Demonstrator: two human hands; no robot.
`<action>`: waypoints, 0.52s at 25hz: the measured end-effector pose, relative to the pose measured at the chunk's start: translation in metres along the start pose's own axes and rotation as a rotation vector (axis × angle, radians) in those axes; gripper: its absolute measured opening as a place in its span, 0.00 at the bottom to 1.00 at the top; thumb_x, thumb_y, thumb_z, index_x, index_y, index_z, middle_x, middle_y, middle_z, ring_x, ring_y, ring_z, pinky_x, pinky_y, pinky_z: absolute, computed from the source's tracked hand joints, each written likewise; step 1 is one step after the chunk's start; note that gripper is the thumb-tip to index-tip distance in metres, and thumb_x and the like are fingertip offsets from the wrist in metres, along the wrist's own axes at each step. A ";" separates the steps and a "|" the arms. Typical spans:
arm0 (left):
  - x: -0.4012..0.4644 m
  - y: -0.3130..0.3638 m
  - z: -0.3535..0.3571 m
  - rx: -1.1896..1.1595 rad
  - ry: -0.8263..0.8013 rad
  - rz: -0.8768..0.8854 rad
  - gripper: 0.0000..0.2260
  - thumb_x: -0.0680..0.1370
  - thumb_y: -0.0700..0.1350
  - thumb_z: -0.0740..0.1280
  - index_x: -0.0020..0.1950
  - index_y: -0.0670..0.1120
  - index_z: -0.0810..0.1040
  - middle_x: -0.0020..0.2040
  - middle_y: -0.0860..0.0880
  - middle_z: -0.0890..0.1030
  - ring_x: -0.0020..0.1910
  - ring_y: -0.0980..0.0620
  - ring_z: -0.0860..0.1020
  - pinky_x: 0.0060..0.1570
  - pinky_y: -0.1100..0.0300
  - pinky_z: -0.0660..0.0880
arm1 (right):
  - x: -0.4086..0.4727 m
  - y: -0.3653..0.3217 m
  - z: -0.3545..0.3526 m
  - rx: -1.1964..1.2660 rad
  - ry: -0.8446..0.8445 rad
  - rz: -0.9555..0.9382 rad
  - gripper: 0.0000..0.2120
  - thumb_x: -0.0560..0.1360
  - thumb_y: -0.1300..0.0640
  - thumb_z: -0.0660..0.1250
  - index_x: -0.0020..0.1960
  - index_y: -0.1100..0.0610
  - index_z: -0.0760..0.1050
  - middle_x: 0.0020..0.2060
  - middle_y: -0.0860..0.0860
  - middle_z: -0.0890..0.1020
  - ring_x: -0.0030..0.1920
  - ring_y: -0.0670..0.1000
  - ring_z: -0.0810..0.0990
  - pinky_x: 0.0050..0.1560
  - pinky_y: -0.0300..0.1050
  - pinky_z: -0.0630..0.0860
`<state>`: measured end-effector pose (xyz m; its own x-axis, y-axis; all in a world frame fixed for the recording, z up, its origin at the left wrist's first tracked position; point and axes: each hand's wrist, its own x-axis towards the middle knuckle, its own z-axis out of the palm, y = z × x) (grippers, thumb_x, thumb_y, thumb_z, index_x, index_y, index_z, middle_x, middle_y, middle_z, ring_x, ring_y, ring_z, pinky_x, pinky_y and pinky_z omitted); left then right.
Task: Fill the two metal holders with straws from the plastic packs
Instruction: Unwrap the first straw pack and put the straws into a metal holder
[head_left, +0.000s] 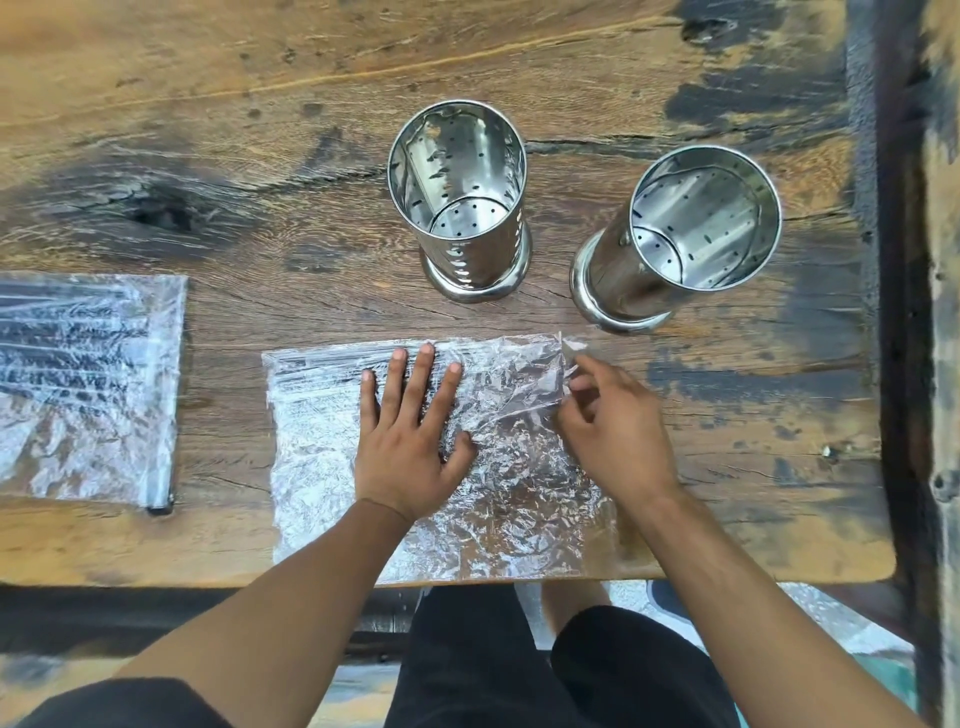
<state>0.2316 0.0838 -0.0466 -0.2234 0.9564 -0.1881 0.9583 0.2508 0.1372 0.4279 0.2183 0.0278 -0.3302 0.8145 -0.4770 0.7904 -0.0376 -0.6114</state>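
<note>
Two perforated metal holders stand upright and hollow on the wooden table: the left holder (460, 202) and the right holder (691, 234). A crinkled clear plastic pack (322, 447) with dark straws along its far edge lies near the table's front edge. My left hand (410, 441) presses flat on the pack with straight, spread fingers. My right hand (613, 426) pinches the pack's right edge near its far right corner. A second clear pack (88, 384) holding dark straws lies at the far left.
The worn wooden table (311, 130) has dark patches and a front edge just below the near pack. A dark frame (898, 312) runs along its right side. My legs in black show below the table.
</note>
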 end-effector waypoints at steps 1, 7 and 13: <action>0.000 0.000 0.001 -0.011 0.017 0.004 0.34 0.78 0.58 0.59 0.84 0.52 0.57 0.85 0.46 0.53 0.84 0.42 0.48 0.79 0.34 0.48 | 0.003 -0.003 0.002 0.053 0.000 0.033 0.25 0.79 0.59 0.67 0.75 0.54 0.70 0.50 0.41 0.81 0.40 0.42 0.80 0.56 0.42 0.81; -0.002 0.000 0.001 -0.060 0.106 0.025 0.33 0.78 0.57 0.60 0.83 0.49 0.60 0.84 0.45 0.57 0.84 0.41 0.52 0.79 0.33 0.51 | 0.010 -0.004 0.006 0.204 -0.008 0.145 0.13 0.78 0.57 0.68 0.62 0.51 0.79 0.40 0.43 0.83 0.34 0.40 0.78 0.40 0.37 0.73; -0.004 0.000 0.003 -0.140 0.213 0.044 0.33 0.79 0.57 0.62 0.81 0.42 0.63 0.82 0.41 0.61 0.82 0.38 0.56 0.78 0.31 0.53 | 0.011 -0.004 0.003 0.200 0.061 0.003 0.06 0.78 0.60 0.70 0.50 0.51 0.83 0.39 0.44 0.84 0.35 0.42 0.79 0.36 0.36 0.76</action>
<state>0.2324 0.0797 -0.0485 -0.2284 0.9731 0.0281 0.9372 0.2120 0.2769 0.4195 0.2260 0.0235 -0.2916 0.8474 -0.4437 0.6711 -0.1493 -0.7262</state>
